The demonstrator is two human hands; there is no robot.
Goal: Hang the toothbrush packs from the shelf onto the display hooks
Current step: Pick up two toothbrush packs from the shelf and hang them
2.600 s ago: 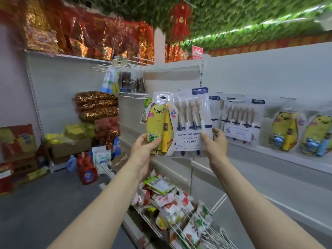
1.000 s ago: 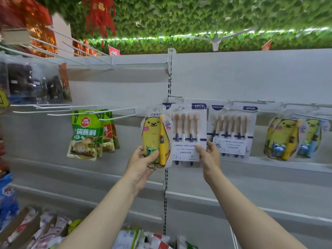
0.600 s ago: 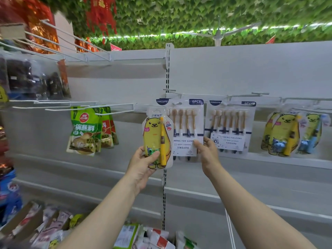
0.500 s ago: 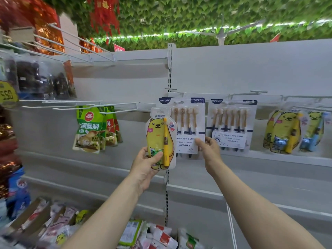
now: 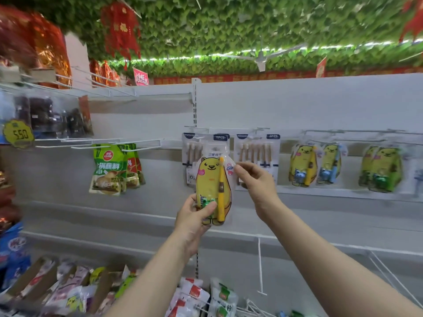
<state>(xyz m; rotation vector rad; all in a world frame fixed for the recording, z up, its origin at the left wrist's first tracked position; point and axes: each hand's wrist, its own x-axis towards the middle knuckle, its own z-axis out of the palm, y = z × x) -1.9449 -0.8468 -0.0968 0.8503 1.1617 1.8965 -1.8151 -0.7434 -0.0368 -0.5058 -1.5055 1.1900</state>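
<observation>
White shop shelving filled the view under a roof of green leaves. Closest, below both wrists, snack packets lay in wire bins. The left hand had its fingers and thumb curled round the bottom of the bear toothbrush pack, holding it upright.

The right hand had let go of the six-brush pack. That pack now hung on its display hook, just behind the bear toothbrush pack. So one pack was done, and the bear one was likely next. The right fingertips were bent and sat at its top right edge. I could not tell if they pinched it.

Behind the right fingers hung a second six-brush pack. Farther right of them hung more bear packs, likely the place to go. The way there looked open, but a shelf lip ran just under those packs. Left of the left fingers, bare hooks stuck out.
</observation>
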